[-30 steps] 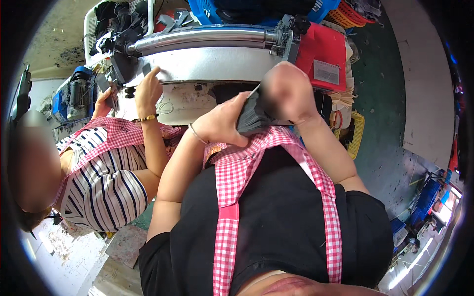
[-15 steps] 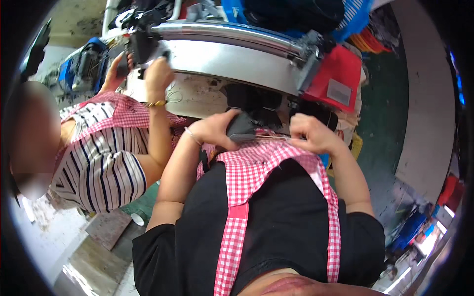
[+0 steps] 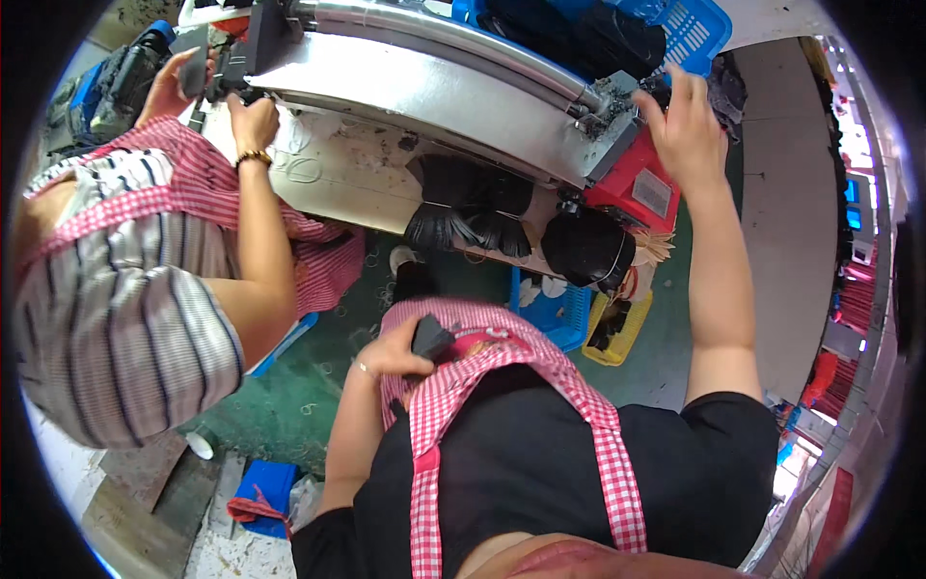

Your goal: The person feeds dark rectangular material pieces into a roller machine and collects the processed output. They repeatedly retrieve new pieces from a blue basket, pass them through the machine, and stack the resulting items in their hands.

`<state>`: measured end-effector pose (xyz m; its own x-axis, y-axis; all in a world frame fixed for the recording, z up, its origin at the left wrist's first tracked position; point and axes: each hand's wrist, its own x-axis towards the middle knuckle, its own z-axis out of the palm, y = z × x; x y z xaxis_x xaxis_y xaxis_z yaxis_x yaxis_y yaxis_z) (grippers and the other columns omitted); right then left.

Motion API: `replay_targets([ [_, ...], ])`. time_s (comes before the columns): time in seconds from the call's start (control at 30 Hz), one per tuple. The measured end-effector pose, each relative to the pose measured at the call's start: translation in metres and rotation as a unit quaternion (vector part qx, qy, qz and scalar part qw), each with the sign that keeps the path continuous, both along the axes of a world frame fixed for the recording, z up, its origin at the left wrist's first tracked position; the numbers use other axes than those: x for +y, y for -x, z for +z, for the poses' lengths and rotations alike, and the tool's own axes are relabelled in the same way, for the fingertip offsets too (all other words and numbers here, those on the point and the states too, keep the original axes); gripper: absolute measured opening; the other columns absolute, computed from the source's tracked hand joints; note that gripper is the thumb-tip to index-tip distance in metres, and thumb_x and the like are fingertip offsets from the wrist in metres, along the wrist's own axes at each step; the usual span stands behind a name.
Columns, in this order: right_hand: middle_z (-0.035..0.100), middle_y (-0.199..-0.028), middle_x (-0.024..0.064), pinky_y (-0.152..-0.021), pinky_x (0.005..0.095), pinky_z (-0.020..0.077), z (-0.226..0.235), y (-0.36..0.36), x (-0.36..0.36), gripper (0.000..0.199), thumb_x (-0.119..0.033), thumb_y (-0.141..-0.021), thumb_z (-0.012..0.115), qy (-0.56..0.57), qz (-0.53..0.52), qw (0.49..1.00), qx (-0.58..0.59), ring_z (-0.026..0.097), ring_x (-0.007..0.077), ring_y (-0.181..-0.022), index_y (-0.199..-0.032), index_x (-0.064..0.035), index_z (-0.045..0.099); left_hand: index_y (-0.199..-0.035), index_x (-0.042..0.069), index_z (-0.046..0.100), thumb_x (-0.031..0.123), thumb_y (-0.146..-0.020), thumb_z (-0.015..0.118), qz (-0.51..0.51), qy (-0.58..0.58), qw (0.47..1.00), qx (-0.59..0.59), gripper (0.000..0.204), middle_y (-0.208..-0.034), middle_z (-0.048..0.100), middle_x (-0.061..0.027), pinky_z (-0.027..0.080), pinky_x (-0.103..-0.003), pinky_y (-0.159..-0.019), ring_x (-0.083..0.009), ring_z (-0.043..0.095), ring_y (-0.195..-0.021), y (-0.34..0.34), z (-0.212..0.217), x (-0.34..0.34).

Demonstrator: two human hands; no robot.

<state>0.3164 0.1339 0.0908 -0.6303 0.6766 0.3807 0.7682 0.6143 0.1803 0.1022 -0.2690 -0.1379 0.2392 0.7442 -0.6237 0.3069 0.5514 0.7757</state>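
My left hand (image 3: pixel 391 350) is closed round a small dark stack (image 3: pixel 432 338), held low against my checked apron (image 3: pixel 463 374). What the stack is made of is too small to tell. My right hand (image 3: pixel 691 135) is raised at the far right with thumb and fingers apart and nothing seen in it. It appears above the end of the metal machine and a red box (image 3: pixel 644 183). Ahead of me, banded bundles of black pieces (image 3: pixel 470 205) rest on the ledge, with a rounder black bundle (image 3: pixel 588 249) to their right.
A long metal machine (image 3: pixel 424 82) crosses in front. At left, a co-worker's hands (image 3: pixel 253 124) are at its end. Blue baskets (image 3: pixel 696 37) stand behind it; another blue basket (image 3: pixel 576 314) and a yellow basket (image 3: pixel 617 328) sit below the ledge.
My right hand has left the stack, where it was stretching a thin band, and has moved up and right. My left hand is now lower, still holding the stack. The view has shifted.
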Motion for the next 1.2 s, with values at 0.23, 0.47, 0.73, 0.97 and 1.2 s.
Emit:
replay_targets([
  [0.23, 0.07, -0.098, 0.027, -0.089, 0.054, 0.0519, -0.049, 0.033, 0.07, 0.058, -0.057, -0.093, 0.051, -0.059, -0.16, 0.975, -0.145, 0.066, 0.0466, -0.1, -0.097, -0.0024, 0.071, -0.141, 0.001, 0.043, 0.028, -0.059, 0.085, 0.113, 0.042, 0.985, -0.126, 0.096, -0.117, 0.062, -0.0172, 0.049, -0.036, -0.095, -0.0264, 0.061, -0.109, -0.112, -0.124, -0.068],
  [0.47, 0.063, -0.075, 0.0136, -0.07, 0.0303, 0.0478, -0.049, -0.013, 0.085, 0.04, -0.039, -0.091, 0.066, -0.072, 0.054, 0.995, -0.034, 0.062, 0.0167, -0.072, -0.098, -0.0001, 0.066, -0.144, -0.004, 0.036, 0.027, -0.065, 0.084, 0.078, -0.049, 0.967, -0.239, 0.098, -0.128, 0.056, -0.025, 0.044, -0.036, -0.103, -0.0311, 0.056, -0.121, -0.194, -0.257, -0.081],
  [0.73, 0.059, -0.089, -0.0045, -0.083, 0.0225, 0.0423, -0.054, -0.032, 0.099, 0.02, -0.024, -0.098, 0.064, 0.048, 0.192, 0.979, 0.04, 0.052, 0.0053, -0.089, -0.099, -0.0037, 0.064, -0.149, 0.001, 0.03, 0.02, -0.07, 0.081, 0.092, -0.095, 0.943, -0.307, 0.096, -0.128, 0.058, -0.0212, 0.046, -0.036, -0.1, -0.0281, 0.059, -0.118, -0.191, -0.276, -0.099],
  [0.97, 0.057, -0.086, -0.0016, -0.08, 0.0245, 0.0442, -0.061, -0.039, 0.091, 0.022, -0.027, -0.098, 0.063, 0.038, 0.178, 0.982, 0.058, 0.053, 0.0086, -0.083, -0.1, -0.0047, 0.063, -0.151, 0.002, 0.028, 0.015, -0.069, 0.087, 0.193, 0.023, 0.867, -0.46, 0.101, -0.13, 0.053, -0.01, 0.042, -0.034, -0.103, -0.0202, 0.053, -0.119, -0.171, -0.224, -0.103],
  [1.2, 0.058, -0.13, 0.0115, -0.11, 0.0451, 0.0334, -0.075, 0.004, -0.089, 0.058, -0.027, -0.077, 0.074, 0.012, 0.296, 0.954, 0.043, 0.047, 0.032, -0.129, -0.13, -0.009, 0.059, -0.151, 0.004, 0.03, 0.018, -0.062, 0.089, 0.298, -0.099, 0.841, -0.441, 0.108, -0.129, 0.053, -0.009, 0.037, -0.036, -0.107, -0.0196, 0.05, -0.121, -0.108, -0.031, -0.02],
])
